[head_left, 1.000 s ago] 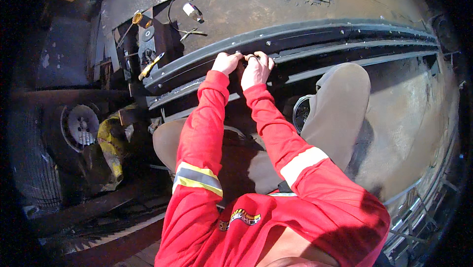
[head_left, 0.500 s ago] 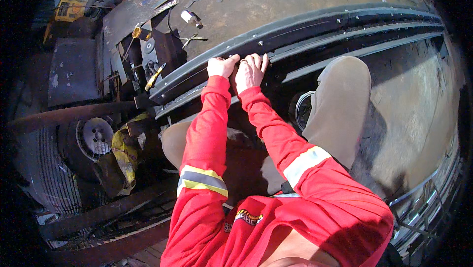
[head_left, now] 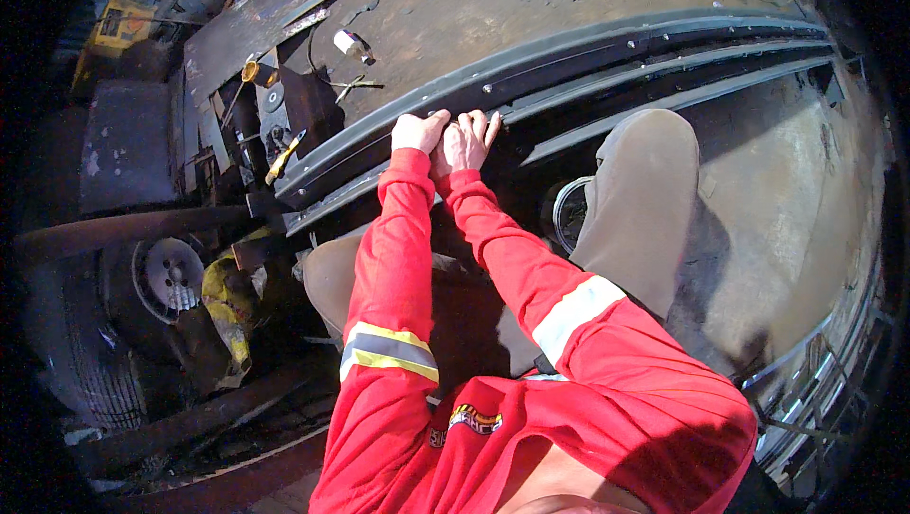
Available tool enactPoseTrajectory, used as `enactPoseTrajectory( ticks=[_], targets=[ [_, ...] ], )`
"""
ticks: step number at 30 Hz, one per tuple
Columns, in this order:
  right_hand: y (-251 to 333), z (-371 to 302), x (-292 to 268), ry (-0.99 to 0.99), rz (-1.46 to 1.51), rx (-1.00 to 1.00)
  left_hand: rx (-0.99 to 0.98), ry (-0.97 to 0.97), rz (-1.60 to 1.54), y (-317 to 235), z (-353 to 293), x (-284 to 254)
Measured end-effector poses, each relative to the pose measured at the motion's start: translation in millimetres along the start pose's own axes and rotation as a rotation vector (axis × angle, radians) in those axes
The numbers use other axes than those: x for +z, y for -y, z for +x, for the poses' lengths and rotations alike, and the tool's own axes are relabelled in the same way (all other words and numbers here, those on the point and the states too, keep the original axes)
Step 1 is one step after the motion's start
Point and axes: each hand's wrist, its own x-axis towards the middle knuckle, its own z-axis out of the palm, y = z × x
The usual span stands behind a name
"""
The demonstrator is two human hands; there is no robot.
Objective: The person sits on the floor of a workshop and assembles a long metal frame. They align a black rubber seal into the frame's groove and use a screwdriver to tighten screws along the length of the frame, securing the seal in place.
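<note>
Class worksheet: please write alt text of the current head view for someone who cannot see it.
Bare left hand and right hand, red-sleeved, are close together against a long dark rail dotted with fasteners. A yellow tool sits near its left end; a white container lies beyond.

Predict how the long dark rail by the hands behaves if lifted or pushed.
Probably stiff: the long dark rail has a ledged, metal-looking profile. Likely heavy and awkward to lift from here, since it runs well past the left hand and right hand. Unlikely to roll, given its flat faces.
</note>
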Motion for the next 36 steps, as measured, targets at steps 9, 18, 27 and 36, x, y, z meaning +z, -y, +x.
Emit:
enactPoseTrajectory(
  ticks=[9,18,27,36],
  targets=[
    [-12,-4,18,-0.201,0.103,-0.027,0.020,-0.059,0.150,-12,-9,-15],
    [-2,-12,11,-0.246,0.134,-0.020,0.027,-0.093,0.281,-23,-21,-18],
    [-7,-10,36,-0.349,0.153,0.011,0.075,-0.111,0.333,-37,-34,-22],
    [-16,-29,-37,-0.069,0.240,-0.293,0.223,-0.119,0.325,-1,-38,-51]
  ],
)
